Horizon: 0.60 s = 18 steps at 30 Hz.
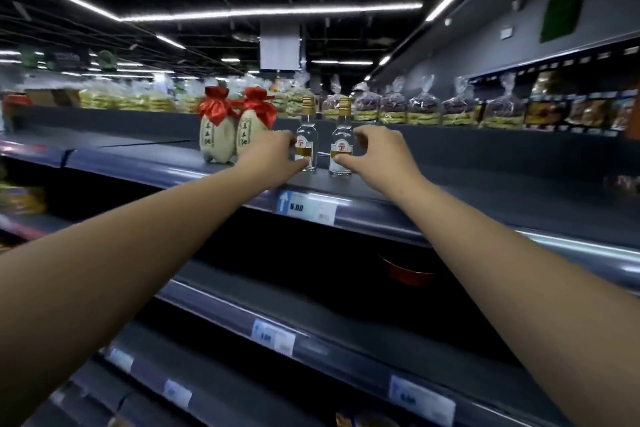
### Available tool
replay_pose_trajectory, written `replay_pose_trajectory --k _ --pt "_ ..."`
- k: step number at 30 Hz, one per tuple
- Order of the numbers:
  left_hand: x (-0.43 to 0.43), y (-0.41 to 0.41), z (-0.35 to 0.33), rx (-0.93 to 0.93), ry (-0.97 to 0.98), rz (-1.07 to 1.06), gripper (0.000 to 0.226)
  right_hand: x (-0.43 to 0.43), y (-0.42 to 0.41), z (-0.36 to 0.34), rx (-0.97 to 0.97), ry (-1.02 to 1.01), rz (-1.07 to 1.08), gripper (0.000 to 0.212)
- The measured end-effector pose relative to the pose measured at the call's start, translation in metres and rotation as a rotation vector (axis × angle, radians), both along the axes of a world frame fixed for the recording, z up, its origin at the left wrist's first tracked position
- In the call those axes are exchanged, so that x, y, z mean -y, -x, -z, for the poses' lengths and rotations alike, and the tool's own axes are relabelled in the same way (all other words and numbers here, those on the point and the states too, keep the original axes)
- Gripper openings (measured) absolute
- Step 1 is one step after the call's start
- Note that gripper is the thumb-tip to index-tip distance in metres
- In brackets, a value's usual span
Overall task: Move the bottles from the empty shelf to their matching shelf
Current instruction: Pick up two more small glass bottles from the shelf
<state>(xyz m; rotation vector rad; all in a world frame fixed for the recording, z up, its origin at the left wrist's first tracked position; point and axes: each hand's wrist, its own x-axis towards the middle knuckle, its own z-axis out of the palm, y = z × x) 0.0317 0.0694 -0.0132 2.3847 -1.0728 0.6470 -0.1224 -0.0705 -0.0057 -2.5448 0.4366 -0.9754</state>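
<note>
Both forearms reach up: my left hand (277,152) and right hand (377,152) hold fingers half-curled beside two clear glass bottles (307,146), not yet pinching; a hasty clamp could topple them off the dark shelf (485,198).

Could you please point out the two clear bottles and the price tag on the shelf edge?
Left clear bottle (307,130), head view, on its glass shoulder.
Right clear bottle (343,130), head view, on its glass shoulder.
Price tag (306,207), head view, on its printed face.

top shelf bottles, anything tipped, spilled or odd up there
Nothing tipped or spilled. Two clear bottles and two cream jars with red cloth tops stand upright. They are the only goods on that dark shelf. The left hand and right hand reach for the clear pair.
</note>
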Motion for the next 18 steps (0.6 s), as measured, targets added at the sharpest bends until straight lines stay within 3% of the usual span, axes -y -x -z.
replay_pose_trajectory --k 7,13,18 --pt "0.02 -0.051 -0.008 -0.137 0.033 0.066 0.049 0.016 -0.042 -0.011 -0.058 -0.008 0.176 0.041" --pt "0.032 -0.068 -0.008 -0.22 0.035 0.104 0.053 0.034 -0.061 -0.016 -0.23 -0.133 0.183 0.062" --pt "0.039 -0.088 -0.01 -0.351 0.111 0.17 0.05 0.042 -0.083 -0.016 -0.234 -0.221 0.177 0.074"
